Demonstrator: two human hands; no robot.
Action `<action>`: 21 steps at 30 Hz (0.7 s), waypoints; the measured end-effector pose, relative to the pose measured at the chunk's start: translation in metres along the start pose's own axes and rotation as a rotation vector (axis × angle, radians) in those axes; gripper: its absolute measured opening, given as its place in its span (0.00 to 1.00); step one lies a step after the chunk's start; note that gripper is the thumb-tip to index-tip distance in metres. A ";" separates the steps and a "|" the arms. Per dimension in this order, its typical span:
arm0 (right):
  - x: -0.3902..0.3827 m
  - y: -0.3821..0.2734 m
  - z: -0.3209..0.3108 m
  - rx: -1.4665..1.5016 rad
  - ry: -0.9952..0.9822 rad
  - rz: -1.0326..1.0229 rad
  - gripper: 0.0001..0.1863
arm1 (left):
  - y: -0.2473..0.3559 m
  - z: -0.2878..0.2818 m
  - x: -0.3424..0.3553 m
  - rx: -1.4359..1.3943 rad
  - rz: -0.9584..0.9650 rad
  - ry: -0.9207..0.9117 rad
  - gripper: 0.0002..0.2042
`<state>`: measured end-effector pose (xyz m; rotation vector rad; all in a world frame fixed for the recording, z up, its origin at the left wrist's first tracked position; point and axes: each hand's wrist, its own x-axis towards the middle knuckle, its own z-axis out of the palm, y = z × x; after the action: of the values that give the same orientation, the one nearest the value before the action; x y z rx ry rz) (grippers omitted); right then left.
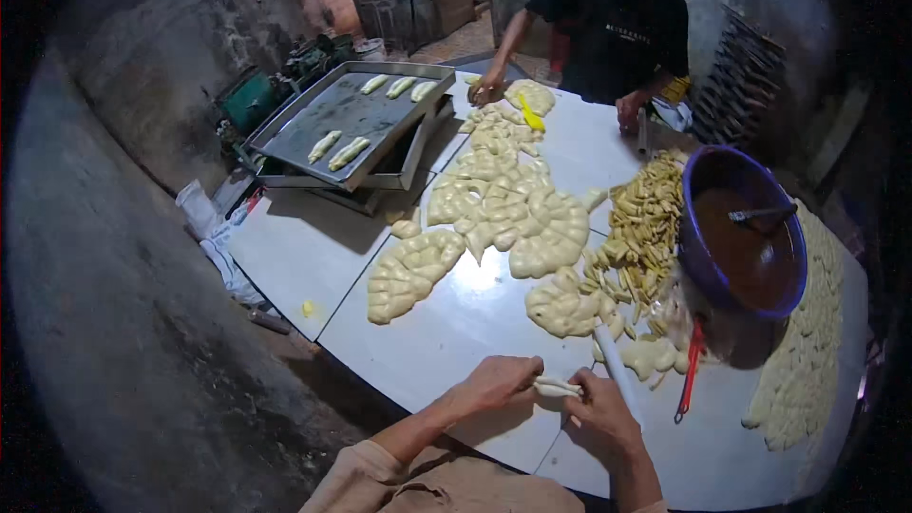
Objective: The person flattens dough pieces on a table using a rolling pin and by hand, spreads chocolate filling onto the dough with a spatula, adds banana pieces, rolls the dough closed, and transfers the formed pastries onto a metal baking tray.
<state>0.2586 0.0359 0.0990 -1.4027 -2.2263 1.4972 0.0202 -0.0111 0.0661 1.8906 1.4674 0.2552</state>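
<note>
Near the table's front edge, a small pale piece of dough [558, 387] is stretched between my two hands. My left hand [503, 378] pinches its left end, and my right hand [600, 408] has fingers closed on the other end. Just right of my right hand lies a white rolling pin [619, 375], its far tip against a lump of dough [567, 308]. Farther off, a large spread of portioned dough pieces [513, 209] covers the middle of the table. Another dough slab [413, 274] sits to its left.
Stacked metal trays [285, 138] with several shaped pieces stand far left. A purple basin [691, 228] of brown mixture and a heap of yellowish strips [646, 218] are at right, near a red-handled tool [693, 361]. Across the table, a co-worker [613, 28] handles dough by a yellow scraper [530, 114].
</note>
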 end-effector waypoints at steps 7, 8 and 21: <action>0.065 -0.045 0.020 -0.044 0.023 -0.194 0.17 | -0.046 -0.068 -0.031 0.090 0.059 0.209 0.15; 0.079 -0.056 0.024 -0.098 0.045 -0.294 0.16 | -0.056 -0.080 -0.039 0.088 0.071 0.293 0.15; 0.338 -0.352 0.116 -0.227 0.267 -0.737 0.14 | -0.266 -0.350 -0.137 0.148 -0.025 0.801 0.17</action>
<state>-0.2147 0.1766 0.1875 -0.6238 -2.3854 0.7841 -0.4218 0.0353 0.1853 1.9825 2.0578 1.0046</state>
